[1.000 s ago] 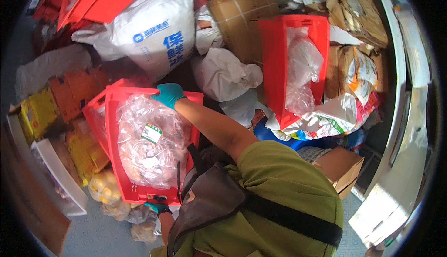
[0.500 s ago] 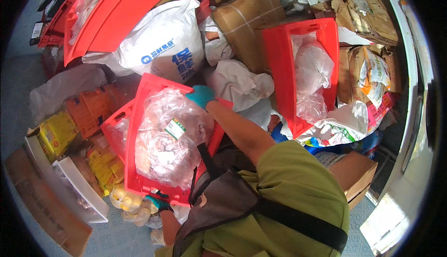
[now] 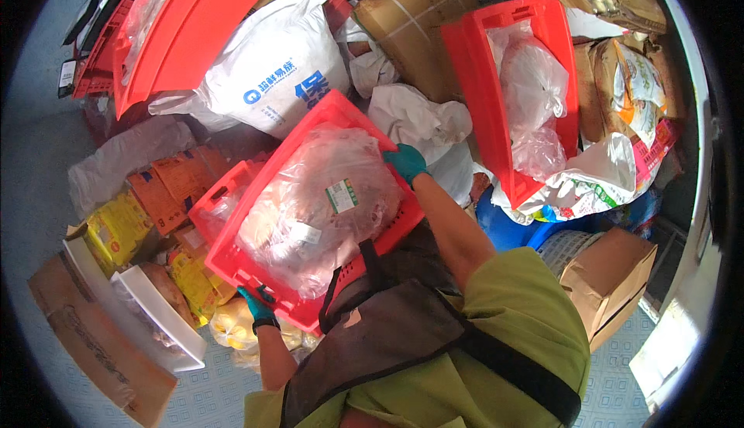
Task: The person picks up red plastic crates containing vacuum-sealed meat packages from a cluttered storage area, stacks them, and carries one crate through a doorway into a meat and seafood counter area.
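A red rectangular plastic crate (image 3: 269,176) is gripped at opposite ends by the teal-gloved left hand (image 3: 258,305) and right hand (image 3: 406,165); it is best held level.

A crumpled sack (image 3: 418,122) blocks the gap between held crate (image 3: 263,195) and farther crate (image 3: 480,87), seemingly passable only above.

From my remote seat, I see a red plastic crate (image 3: 269,180) set slantwise near mid-view, long axis running lower left to upper right. Clear, crumpled plastic wrapping (image 3: 287,195) fills it, bearing a white-and-green label (image 3: 341,195).
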`<move>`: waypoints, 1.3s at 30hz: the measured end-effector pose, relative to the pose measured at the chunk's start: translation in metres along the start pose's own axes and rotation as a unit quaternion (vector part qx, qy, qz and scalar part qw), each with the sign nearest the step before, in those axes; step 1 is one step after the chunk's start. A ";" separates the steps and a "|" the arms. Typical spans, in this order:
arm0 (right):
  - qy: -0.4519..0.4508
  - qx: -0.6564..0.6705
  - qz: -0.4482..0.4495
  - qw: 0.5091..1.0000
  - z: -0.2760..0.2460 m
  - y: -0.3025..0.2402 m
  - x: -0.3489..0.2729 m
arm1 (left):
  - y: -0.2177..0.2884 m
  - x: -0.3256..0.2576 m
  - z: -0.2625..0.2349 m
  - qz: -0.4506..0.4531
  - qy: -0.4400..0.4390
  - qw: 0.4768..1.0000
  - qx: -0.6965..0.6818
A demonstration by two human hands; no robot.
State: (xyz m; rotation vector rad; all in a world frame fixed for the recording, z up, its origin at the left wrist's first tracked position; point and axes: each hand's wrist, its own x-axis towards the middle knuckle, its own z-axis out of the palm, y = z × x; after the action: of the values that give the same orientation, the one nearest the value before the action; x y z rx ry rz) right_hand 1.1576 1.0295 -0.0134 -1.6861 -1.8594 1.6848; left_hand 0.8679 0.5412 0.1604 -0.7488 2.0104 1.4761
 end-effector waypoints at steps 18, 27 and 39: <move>0.195 0.509 0.221 0.809 0.013 0.216 -0.111 | 0.154 -0.037 0.371 0.295 -0.263 0.811 0.430; 0.214 0.722 0.252 0.608 0.074 0.267 -0.139 | 0.113 -0.041 0.556 0.435 -0.310 0.568 0.626; 0.200 0.764 0.226 0.570 0.093 0.212 -0.118 | 0.106 0.025 0.681 0.421 -0.317 0.498 0.689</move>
State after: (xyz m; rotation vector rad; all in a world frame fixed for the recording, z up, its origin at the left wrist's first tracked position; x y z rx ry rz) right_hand 1.2678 0.8334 -0.1424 -1.2880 0.5240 1.6969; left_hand 0.8382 1.2183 0.0353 1.3908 2.0394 -0.1074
